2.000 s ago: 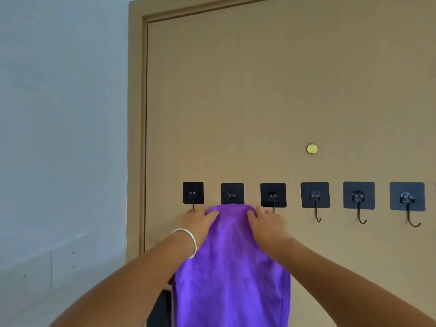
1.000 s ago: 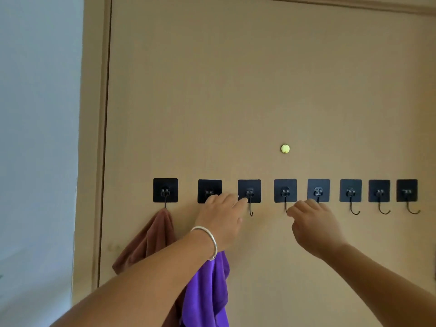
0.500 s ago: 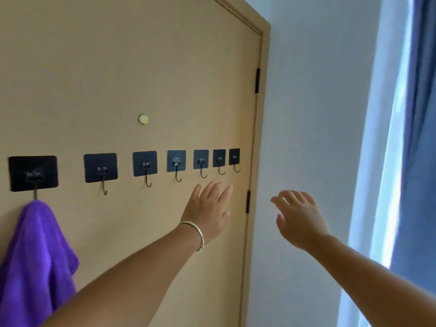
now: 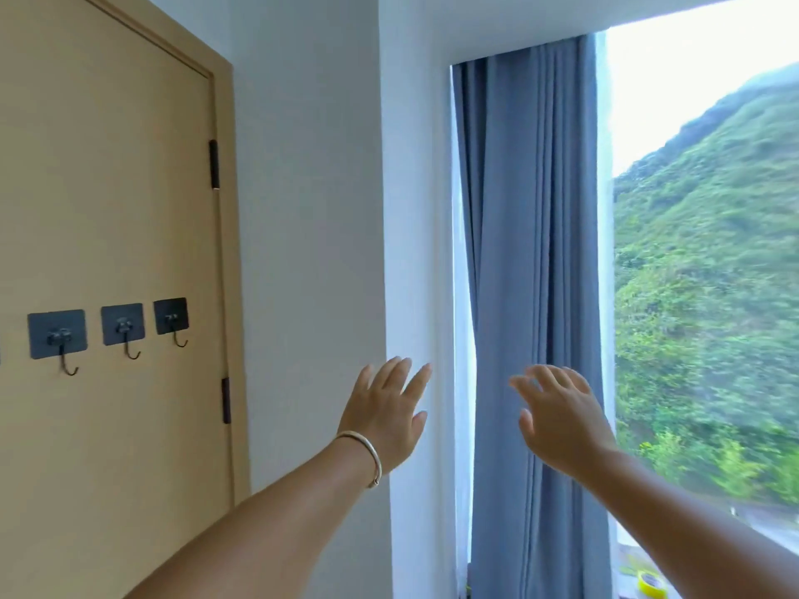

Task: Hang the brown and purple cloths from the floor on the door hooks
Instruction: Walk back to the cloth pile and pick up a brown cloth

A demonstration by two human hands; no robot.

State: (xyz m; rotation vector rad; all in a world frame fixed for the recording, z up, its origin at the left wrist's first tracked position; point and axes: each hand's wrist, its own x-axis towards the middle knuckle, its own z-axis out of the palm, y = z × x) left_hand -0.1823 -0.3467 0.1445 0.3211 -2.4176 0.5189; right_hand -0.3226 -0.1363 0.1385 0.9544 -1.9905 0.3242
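The tan door (image 4: 112,188) fills the left side, with three black adhesive hooks in view, among them a bare hook (image 4: 58,339) and the rightmost hook (image 4: 171,320); nothing hangs on them. The brown and purple cloths are out of view. My left hand (image 4: 387,415), with a silver bracelet at the wrist, is raised in front of the white wall with fingers spread, holding nothing. My right hand (image 4: 557,415) is raised before the blue curtain, fingers relaxed and apart, also holding nothing.
A white wall (image 4: 311,209) stands right of the door frame. A blue curtain (image 4: 532,252) hangs beside a bright window (image 4: 700,252) showing a green hillside. A yellow tape roll (image 4: 652,583) lies on the sill at the bottom right.
The view has swung right, away from the hung purple and brown cloths, which have left the frame. Both hands let go of the purple cloth and now hover free before the wall and curtain.
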